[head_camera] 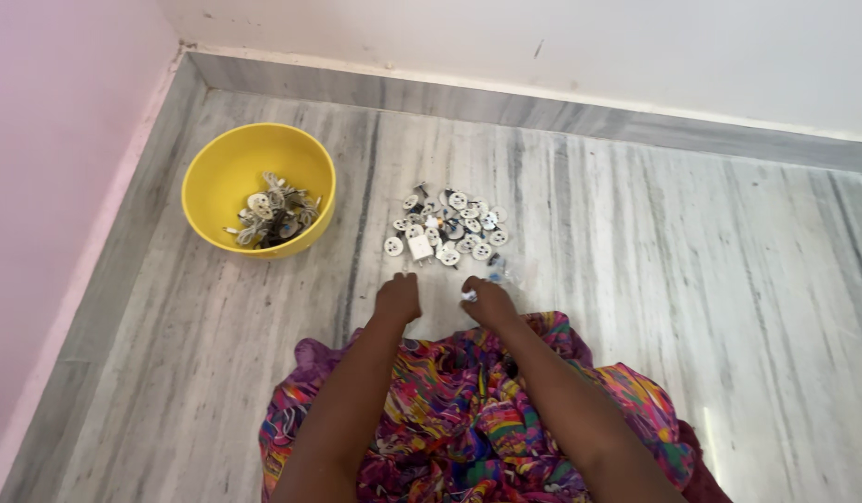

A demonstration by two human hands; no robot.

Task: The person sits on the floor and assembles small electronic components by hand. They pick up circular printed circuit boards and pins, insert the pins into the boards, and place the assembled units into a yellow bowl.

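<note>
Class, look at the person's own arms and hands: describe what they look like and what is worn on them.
Both forearms are bare, with no sleeves in view. The left hand and right hand show no gloves, and no watch or bangles are visible. Rings are too small to tell.

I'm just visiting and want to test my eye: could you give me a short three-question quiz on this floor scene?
1. True or false: the yellow bowl is empty.
2. Which hand holds a small white piece: A left hand, B right hand?
3. Where does the loose pile of white parts lie?

Key: 1 false, it holds parts. 2 B. 3 On the marble floor, just beyond both hands.
</note>
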